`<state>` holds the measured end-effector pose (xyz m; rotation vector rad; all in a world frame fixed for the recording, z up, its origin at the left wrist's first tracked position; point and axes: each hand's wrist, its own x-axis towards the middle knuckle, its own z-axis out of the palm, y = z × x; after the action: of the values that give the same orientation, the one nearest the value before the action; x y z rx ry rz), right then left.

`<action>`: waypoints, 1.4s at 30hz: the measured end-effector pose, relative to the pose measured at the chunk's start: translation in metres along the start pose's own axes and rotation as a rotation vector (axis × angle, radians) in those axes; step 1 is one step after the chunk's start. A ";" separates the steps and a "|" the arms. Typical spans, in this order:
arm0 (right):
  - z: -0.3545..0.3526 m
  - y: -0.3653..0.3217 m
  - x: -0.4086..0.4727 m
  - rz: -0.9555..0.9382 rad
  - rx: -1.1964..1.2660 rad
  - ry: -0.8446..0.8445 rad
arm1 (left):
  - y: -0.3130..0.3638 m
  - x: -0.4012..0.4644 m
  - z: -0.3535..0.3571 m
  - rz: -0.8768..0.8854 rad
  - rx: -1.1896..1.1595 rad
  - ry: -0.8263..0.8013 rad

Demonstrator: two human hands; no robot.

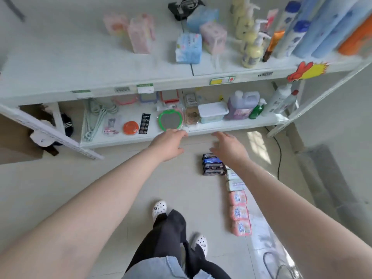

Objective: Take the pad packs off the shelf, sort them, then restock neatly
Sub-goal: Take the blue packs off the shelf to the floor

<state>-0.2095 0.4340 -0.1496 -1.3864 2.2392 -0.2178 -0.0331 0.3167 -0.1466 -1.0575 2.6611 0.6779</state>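
Below both hands: floor packs.

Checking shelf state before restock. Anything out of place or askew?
Yes. Pad packs lie in a row on the floor, grouped dark, pale, pink, not on the shelf. On the upper shelf, the remaining packs stand scattered and turned at different angles. Both hands are empty.
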 end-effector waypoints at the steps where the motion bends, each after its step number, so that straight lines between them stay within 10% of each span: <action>1: -0.009 -0.016 0.000 -0.041 -0.045 0.007 | -0.003 -0.005 -0.014 0.009 0.001 0.042; 20: -0.067 -0.265 0.107 -0.127 -0.204 0.213 | -0.203 -0.020 -0.222 0.107 0.235 0.304; 42: -0.177 -0.264 0.312 -0.026 -0.183 0.219 | -0.226 0.167 -0.323 0.044 0.148 0.317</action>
<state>-0.1979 0.0157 0.0032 -1.5536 2.4733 -0.1850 -0.0036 -0.0836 0.0018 -1.1517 2.9531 0.3356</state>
